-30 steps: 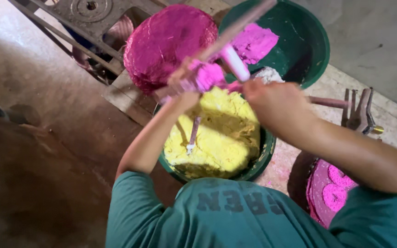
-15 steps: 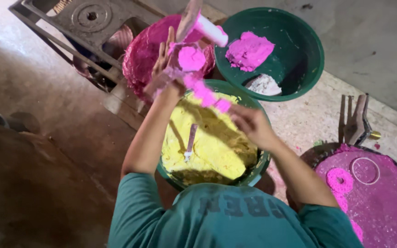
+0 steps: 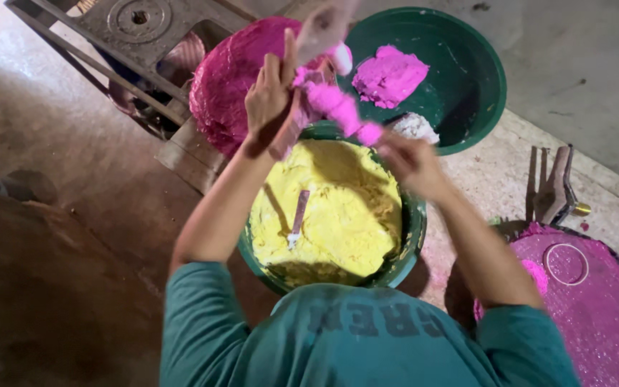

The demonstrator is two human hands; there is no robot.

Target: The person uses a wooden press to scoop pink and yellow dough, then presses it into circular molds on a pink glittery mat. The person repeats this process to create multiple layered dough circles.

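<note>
Head view, looking down past a teal shirt (image 3: 367, 344). Left hand (image 3: 270, 97) raised, fingers curled around a flat pale wooden paddle (image 3: 320, 32) whose upper end is blurred. Right hand (image 3: 410, 161) pinches the lower end of a lumpy bright-pink dough strip (image 3: 338, 107), soft and clumpy, running from the paddle down to the fingers. Strip hangs above the rim of a round green tub (image 3: 406, 244) filled with crumbly yellow dough (image 3: 338, 208); a small pale scraper (image 3: 299, 218) is stuck in its surface. Behind: a magenta dome-shaped mass (image 3: 231, 79) with a wrinkled surface, and a larger green plastic basin (image 3: 467, 79) holding a pink lump (image 3: 390, 75) and a whitish lump (image 3: 413, 127). Far right: a round tray coated in pink powder (image 3: 589, 301), grainy.
</note>
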